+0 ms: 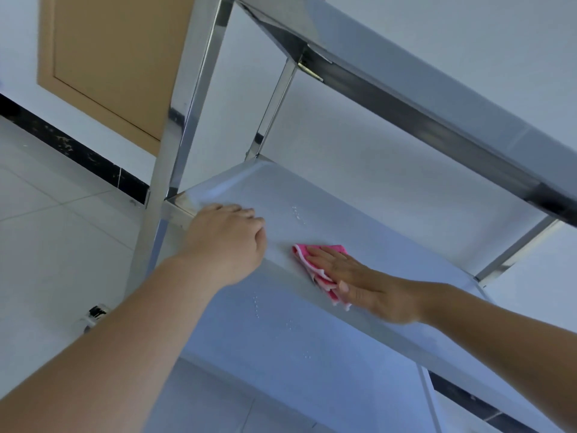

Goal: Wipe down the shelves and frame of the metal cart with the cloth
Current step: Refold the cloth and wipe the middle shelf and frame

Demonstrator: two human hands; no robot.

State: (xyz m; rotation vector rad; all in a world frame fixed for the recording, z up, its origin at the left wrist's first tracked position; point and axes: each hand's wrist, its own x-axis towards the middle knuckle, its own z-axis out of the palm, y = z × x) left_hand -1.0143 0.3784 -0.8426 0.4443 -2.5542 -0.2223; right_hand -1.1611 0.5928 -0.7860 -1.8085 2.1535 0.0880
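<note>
Middle shelf of shiny stainless-steel cart, flat and dull grey, tilted across view. Folded pink cloth with white edging lying at its near edge, about midway along. Small water droplets scattered toward left end.

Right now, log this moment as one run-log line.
phase: wiping middle shelf | right hand: flat on pink cloth | left hand: gripping shelf's front edge | droplets on shelf
</note>
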